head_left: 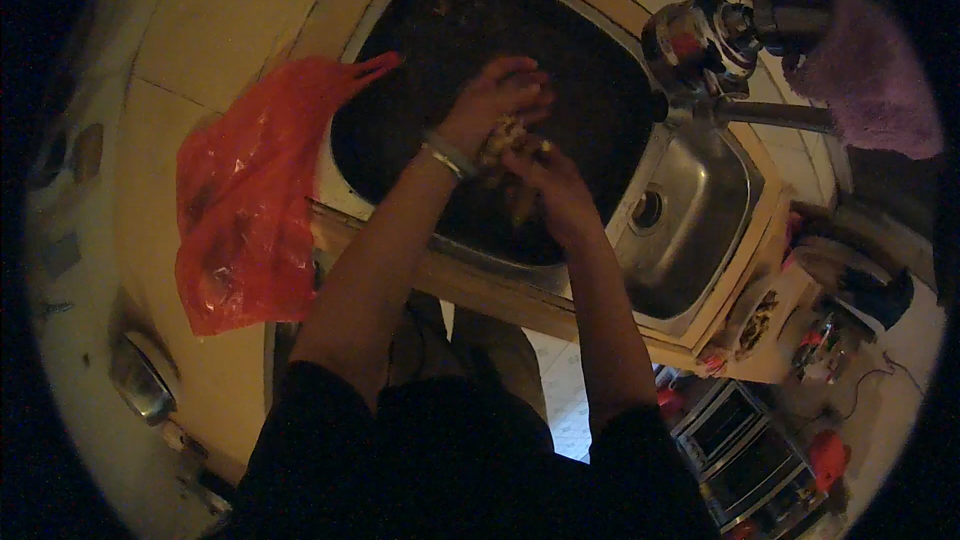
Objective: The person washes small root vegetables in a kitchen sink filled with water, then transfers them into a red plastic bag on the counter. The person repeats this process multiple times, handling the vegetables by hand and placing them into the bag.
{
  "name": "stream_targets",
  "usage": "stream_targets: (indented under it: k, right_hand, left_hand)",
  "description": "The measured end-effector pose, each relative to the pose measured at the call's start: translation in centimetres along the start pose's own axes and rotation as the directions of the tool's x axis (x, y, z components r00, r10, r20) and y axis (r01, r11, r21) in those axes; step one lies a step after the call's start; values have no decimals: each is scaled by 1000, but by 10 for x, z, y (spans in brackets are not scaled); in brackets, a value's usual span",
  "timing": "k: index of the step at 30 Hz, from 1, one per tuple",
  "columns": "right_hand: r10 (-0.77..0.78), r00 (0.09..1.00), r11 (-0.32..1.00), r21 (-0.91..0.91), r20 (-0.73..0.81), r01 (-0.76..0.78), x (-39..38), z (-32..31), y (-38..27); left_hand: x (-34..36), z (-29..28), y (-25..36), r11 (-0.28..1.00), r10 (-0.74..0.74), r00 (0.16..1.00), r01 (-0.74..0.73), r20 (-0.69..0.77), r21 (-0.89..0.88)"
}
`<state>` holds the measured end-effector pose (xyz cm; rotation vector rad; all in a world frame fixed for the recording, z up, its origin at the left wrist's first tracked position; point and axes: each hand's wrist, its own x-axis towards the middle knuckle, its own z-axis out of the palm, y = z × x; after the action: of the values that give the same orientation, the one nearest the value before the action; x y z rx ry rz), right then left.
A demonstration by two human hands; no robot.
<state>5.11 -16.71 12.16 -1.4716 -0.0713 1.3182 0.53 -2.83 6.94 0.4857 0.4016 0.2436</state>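
Dim sink [590,50] hemmed in by bag and tap

Crinkled red bag [250,200] overlaps its left rim; shiny, rounded tap [700,45] and fluffy towel [880,90] crowd the right. Over the basin, right hand [555,190] clasps a knobbly clump [497,145]; left hand's [498,100] grip cannot be told.

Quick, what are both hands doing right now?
Left hand: open, fingers loosely bent, beside a pale knobbly lump.
Right hand: fingers curled at the lump; too dim to tell if gripping.

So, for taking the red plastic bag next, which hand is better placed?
Probably the left hand: it is nearer the red plastic bag. The right hand is farther across the dark basin. Both are at a pale lumpy item.
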Motion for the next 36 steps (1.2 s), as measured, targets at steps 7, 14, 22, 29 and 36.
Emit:
stream_targets:
  k: [7,14,22,29,36]
  right_hand:
    - [-90,976,948,-318,-198,23,61,-27,41]
    - [-327,919,627,-778,-220,37,109,-32,85]
    - [155,987,669,-732,-36,-131,79,-24,12]
    - [-24,997,790,-613,-78,-29,95,-21,46]
    - [-510,856,680,-648,-82,343,111,-20,92]
  left_hand:
    - [0,-65,-21,586,21,982,141,-189,798]
    - [12,-115,-51,272,183,929,268,-323,924]
    - [6,-112,-17,309,-197,971,193,-136,931]
    - [-1,-90,-15,321,52,987,127,-151,938]
    - [3,-78,-38,28,364,900,247,-240,969]
